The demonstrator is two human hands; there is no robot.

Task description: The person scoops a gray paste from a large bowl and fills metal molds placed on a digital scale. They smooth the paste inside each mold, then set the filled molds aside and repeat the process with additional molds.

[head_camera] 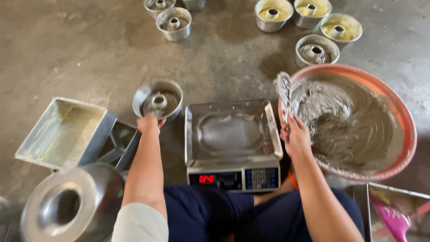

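- Head view, left hand: clenched on the near rim of a round metal tube cake tin smeared with grey batter, resting on the grey concrete floor just left of the scale.
- Risk judged here: grip only at one edge, so the tin likely to tip and spill if lifted quickly, or to slip off greasy fingers.
- Right hand: wrapped around the handle of a batter-coated metal whisk, held upright over the near-left rim of the wide orange plastic basin full of grey batter.
- Risk: batter dripping from the whisk onto the steel platform of the electronic scale right beside the hand, fouling the reading.
- Between both hands: scale pan bare except for streaks.
- Beyond the right hand: three small tins with yellow batter and one with grey, near enough to be knocked by a swinging elbow.
- Left of the left hand: rectangular metal tray and an upturned shiny tube mould, crowding any sideways move.
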